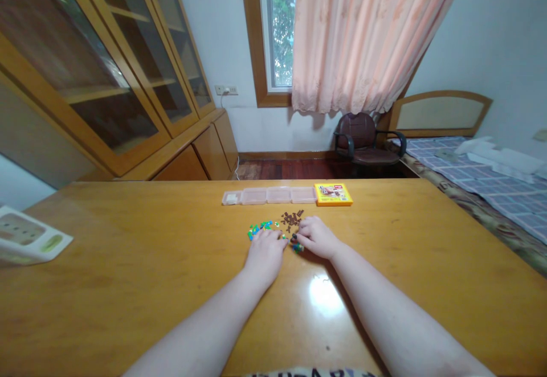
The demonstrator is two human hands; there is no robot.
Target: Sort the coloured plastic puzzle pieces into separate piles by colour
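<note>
In the head view, the handling of small pieces looks, as a judgement, to be only partway through; brown pieces [292,218] lie scattered in a loose patch on the desk [149,263], and green and blue pieces [260,228] lie in another patch to their left, just beyond the left hand [265,250]; a small blue-green cluster [298,248] sits beneath the right hand [317,237], perhaps a few pieces already put together, though it is too small to be sure; both patches seem to be what is left to deal with; the clear compartment tray [254,196] stands behind them, its left end holding something pale, and the yellow box [334,195] lies at its right end.

The two hands are near each other but apart; the left one rests low with its fingers reaching forward, close to the coloured pieces, and whether it grips any cannot be told; the right one is curled inward, its fingertips at a dark piece [294,237] just above the cluster; whether they pinch it or merely touch it cannot be told at this size.
</note>
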